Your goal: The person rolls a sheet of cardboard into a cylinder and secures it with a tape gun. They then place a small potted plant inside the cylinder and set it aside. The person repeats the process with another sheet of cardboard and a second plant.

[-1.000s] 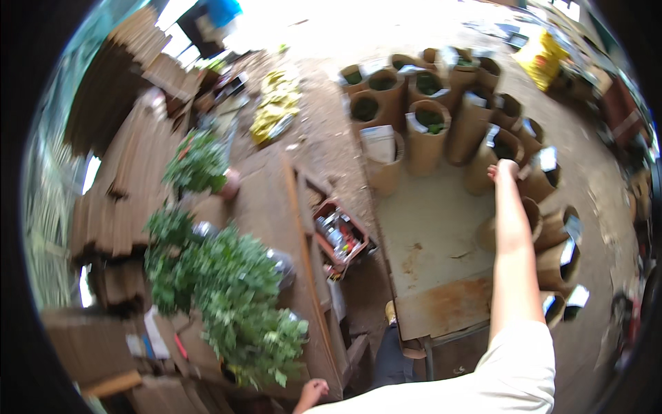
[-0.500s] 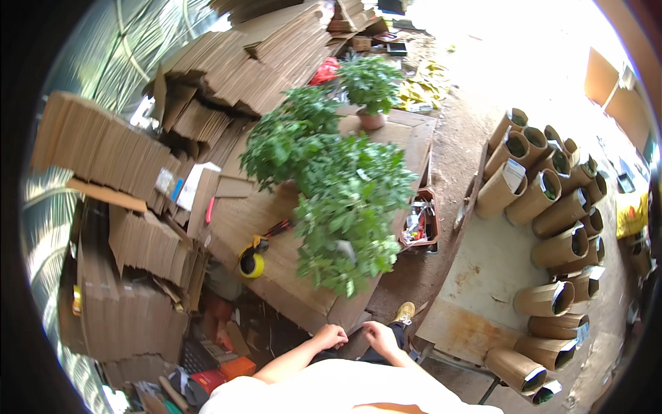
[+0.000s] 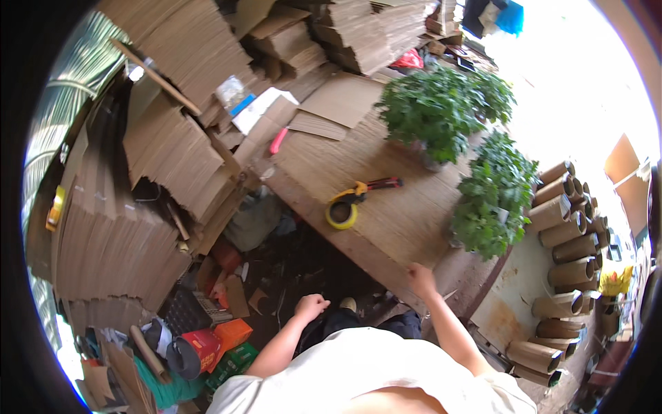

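Note:
My left hand [image 3: 312,307], closed in a loose fist, hangs off the near edge of the wooden table [image 3: 310,162], touching nothing that I can see. Beside the table's near edge, my right hand [image 3: 421,281] has its fingers curled, and no object shows in it. The nearest thing to it on the table is a leafy green plant [image 3: 489,196]. Bushier plants [image 3: 431,114] stand farther back. A tape dispenser with a yellow roll [image 3: 342,212] lies left of centre, against a red and black tool [image 3: 383,183] whose kind I cannot make out.
Tall stacks of flat cardboard [image 3: 103,228] crowd the left, with flat cardboard sheets [image 3: 341,100] and a pink-handled tool [image 3: 278,141] at the table's left end. Several brown cardboard sleeves [image 3: 557,303] lie on a bench at right. Red and orange boxes [image 3: 196,350] sit low left.
The view has swung left, so the table and plants appear farther right. My hands, close together before, are now apart, with the right one reaching out to the table's edge.

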`<state>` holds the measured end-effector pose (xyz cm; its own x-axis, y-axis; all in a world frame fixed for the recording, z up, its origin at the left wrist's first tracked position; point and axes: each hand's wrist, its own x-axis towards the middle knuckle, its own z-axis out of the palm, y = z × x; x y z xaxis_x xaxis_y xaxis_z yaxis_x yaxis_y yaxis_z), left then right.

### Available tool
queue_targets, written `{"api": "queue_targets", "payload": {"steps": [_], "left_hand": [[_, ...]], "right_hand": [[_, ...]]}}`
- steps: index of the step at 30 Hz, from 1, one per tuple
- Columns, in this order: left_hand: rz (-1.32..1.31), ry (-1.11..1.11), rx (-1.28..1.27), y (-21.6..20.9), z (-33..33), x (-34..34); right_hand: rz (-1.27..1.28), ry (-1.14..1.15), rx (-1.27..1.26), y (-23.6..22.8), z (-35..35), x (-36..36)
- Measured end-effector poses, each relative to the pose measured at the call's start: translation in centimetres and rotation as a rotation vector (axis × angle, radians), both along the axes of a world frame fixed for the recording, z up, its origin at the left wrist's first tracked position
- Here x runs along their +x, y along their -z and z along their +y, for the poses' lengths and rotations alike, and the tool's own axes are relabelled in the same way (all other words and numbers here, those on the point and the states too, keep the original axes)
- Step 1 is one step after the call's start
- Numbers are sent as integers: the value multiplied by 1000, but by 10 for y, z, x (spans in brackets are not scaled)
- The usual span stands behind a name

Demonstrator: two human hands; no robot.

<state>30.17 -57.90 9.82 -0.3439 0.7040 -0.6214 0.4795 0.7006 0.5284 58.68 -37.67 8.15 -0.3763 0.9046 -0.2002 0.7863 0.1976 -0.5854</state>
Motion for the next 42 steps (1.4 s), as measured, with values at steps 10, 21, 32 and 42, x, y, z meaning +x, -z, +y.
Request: {"api": "queue_targets", "payload": {"steps": [10, 21, 32, 42], "left_hand": [[119, -558, 38, 15, -116, -127], [119, 15, -77, -4, 52, -215], [-157, -110, 10, 37, 190, -353], [0, 346, 403, 10, 359, -422]], "right_hand": [[-102, -393, 295, 5, 23, -285], [-407, -442, 317, 74, 63, -314], [-619, -151, 26, 25, 44, -177], [-537, 332, 11, 40, 58, -306]]}}
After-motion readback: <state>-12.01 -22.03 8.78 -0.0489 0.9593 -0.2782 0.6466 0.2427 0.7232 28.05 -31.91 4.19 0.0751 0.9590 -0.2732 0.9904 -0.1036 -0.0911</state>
